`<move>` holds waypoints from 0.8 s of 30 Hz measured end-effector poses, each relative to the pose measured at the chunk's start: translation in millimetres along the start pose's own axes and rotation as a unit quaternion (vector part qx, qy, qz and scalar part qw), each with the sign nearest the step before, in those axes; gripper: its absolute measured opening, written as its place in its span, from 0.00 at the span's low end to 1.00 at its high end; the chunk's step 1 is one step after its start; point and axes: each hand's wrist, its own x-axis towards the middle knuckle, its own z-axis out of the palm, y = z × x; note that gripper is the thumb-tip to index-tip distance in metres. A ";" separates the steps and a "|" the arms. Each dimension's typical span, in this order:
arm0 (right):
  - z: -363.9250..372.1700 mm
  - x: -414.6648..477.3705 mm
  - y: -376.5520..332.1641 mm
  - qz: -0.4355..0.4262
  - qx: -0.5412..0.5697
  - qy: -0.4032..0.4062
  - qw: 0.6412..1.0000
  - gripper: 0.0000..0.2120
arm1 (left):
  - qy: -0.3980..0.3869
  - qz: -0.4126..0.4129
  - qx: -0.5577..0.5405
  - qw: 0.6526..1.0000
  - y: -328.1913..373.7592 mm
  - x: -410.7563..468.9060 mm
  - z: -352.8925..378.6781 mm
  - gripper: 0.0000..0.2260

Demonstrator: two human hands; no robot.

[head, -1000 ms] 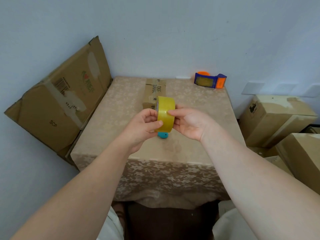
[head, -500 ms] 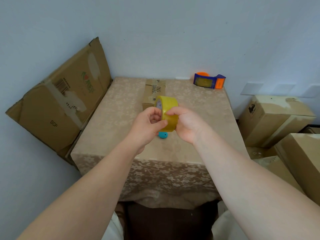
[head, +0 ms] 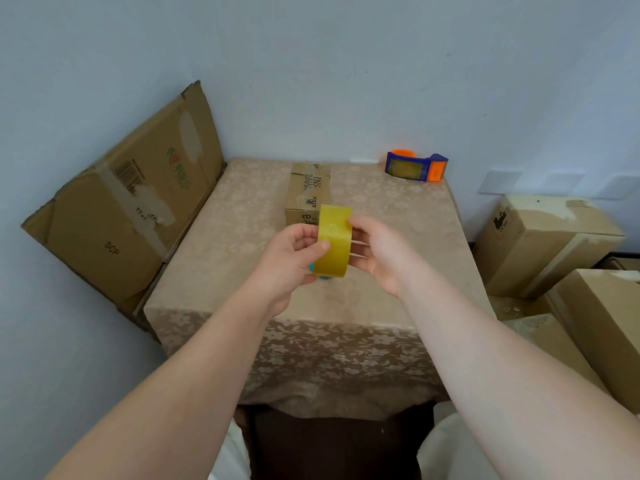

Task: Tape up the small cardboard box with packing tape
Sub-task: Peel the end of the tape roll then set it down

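Observation:
A yellow roll of packing tape point(head: 334, 241) is held upright above the table, edge-on to me. My left hand point(head: 289, 263) grips its left side with the thumb pressed on the outer band. My right hand point(head: 382, 252) holds its right side, fingertips on the upper edge. Behind the roll, a small long cardboard box point(head: 308, 190) with printed text lies on the beige flowered tablecloth point(head: 242, 237), flaps shut. A small teal object point(head: 320, 273) peeks out under the roll, mostly hidden.
A blue and orange tape dispenser point(head: 417, 167) stands at the table's far right corner. A large flattened carton point(head: 124, 216) leans against the wall on the left. Several cardboard boxes point(head: 540, 240) are stacked on the floor to the right.
Both hands turned the roll slightly; it now faces me edge-on again. My right fingers have shifted from wrapping the roll's front to touching its upper right edge.

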 end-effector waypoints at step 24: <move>-14.7 10.8 54.4 0.001 0.057 0.005 0.998 0.11 | 0.029 0.076 0.023 0.996 -46.2 13.0 12.1 0.15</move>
